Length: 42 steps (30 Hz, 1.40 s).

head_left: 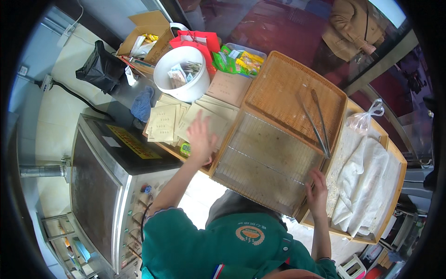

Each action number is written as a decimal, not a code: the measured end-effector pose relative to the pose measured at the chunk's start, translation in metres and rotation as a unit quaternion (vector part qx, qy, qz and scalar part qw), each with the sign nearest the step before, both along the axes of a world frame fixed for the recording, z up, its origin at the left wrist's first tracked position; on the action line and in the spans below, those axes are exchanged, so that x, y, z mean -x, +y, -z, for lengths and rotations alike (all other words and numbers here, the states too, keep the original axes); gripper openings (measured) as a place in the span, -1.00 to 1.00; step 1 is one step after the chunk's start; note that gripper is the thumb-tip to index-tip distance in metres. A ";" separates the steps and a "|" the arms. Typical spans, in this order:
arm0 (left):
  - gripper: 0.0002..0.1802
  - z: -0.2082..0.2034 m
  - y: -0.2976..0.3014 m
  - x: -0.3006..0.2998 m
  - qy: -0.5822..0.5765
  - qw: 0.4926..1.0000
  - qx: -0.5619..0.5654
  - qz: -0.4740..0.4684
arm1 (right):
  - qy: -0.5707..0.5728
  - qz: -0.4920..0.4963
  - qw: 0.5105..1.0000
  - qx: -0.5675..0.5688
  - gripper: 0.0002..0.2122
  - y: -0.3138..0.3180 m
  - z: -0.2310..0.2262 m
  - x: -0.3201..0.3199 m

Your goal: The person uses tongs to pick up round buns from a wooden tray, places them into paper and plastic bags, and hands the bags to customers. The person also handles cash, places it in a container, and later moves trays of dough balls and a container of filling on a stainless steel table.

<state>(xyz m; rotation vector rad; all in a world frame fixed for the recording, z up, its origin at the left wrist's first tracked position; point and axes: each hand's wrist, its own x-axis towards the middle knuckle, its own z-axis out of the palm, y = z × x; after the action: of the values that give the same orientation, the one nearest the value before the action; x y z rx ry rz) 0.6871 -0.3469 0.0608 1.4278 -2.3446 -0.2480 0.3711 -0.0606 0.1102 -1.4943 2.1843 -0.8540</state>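
Observation:
My left hand (200, 137), fingers spread, reaches over the flat brown paper bags (216, 122); I cannot tell whether it touches them. Another pile of these bags (162, 123) lies just to its left. A small green-yellow item (186, 149) sits near my wrist. At the right edge of the wire rack tray (265, 160), my right hand (317, 191) rests with loosely bent fingers and nothing visible in them. Beyond the rack is a brown wicker tray (283, 88), with metal tongs (318, 124) lying across it.
A white bucket (161, 74) holding banknotes stands behind the bags, beside a red bag (204, 42) and a bin of colourful packets (251, 60). White cloth (362, 183) covers part of a wooden tray at right. A metal oven (100, 186) stands left. Someone in a brown coat (350, 28) is beyond the glass.

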 end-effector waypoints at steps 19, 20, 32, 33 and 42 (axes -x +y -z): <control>-0.70 -0.011 -0.325 -0.056 -0.109 0.974 -0.064 0.190 | -0.073 -0.035 0.995 -0.063 -0.76 -0.053 0.034 -0.060; -0.71 -0.006 -0.335 -0.058 -0.192 0.960 -0.074 0.190 | -0.072 -0.046 0.994 -0.065 -0.76 -0.054 0.036 -0.061; -0.66 -0.021 -0.345 -0.092 -0.108 0.952 -0.284 0.044 | -0.074 -0.066 0.989 -0.112 -0.78 -0.082 0.043 -0.047; -0.60 -0.023 -0.342 -0.093 -0.135 0.945 -0.290 0.067 | -0.075 -0.063 0.989 -0.111 -0.78 -0.085 0.042 -0.046; -0.50 -0.045 -0.298 -0.080 -0.011 0.977 -0.191 0.098 | -0.075 -0.060 0.990 -0.108 -0.75 -0.087 0.041 -0.051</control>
<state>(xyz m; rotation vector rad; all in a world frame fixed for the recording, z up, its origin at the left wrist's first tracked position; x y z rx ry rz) 0.7670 -0.6452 0.1061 1.3595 -2.5566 -0.7789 0.4219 -0.1475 0.0688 -1.3930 1.9866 -0.6460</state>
